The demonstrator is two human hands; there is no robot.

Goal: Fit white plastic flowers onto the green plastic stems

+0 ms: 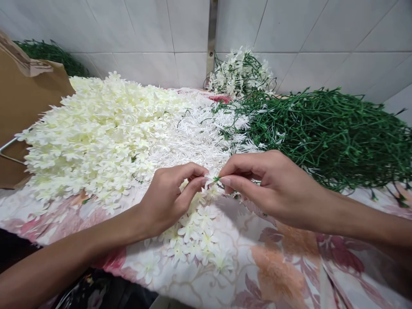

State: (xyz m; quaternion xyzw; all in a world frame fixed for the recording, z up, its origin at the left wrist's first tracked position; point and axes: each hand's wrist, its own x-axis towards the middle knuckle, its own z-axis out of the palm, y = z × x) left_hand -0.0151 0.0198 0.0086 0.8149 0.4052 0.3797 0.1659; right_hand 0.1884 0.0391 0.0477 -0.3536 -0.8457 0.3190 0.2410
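Observation:
My left hand (167, 197) and my right hand (267, 189) meet over a small white artificial flower (210, 179). The left fingertips pinch its petals, while the right finger and thumb pinch a short green plastic stem (216, 178) at its base. Beneath my hands lies a large heap of cream artificial blossoms (103, 137), which runs down in a strip of flowers (193, 236) below my left wrist. Fine white plastic sprigs (199, 128) spread beyond my fingers. A mass of green plastic stems (322, 133) lies behind my right hand.
A floral-patterned cloth (267, 266) covers the work surface. A white-flowered bunch (240, 73) leans against the tiled wall (128, 30) beside a metal strip (211, 34). Brown cardboard (22, 107), a wire (9, 148) and dark green foliage (51, 56) stand at the left.

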